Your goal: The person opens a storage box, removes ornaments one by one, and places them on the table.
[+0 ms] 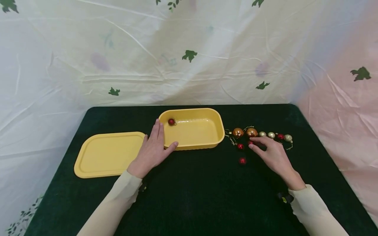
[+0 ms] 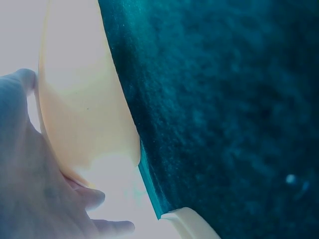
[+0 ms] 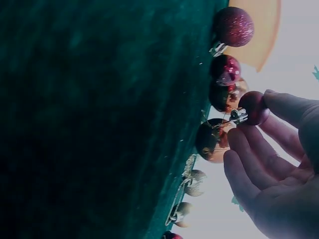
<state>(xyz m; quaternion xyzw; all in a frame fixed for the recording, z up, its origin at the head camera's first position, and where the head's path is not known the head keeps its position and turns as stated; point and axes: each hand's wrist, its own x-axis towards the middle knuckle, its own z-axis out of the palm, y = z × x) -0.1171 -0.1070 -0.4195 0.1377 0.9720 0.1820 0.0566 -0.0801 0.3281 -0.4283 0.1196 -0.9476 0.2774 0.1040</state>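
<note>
A yellow box stands on the dark table, with one small red bauble inside at its left end. My left hand rests against the box's left end, fingers extended along the rim and thumb at the near corner. Over on the right, my right hand pinches a small matte red bauble by thumb and fingertips; its metal cap shows in the right wrist view. Close by lie two copper baubles, a shiny red bauble and a glittery red bauble.
The yellow lid lies flat left of the box. Beyond the right hand, a row of small gold baubles and another red bauble lies with thin gold cords. Patterned cloth hangs behind the table.
</note>
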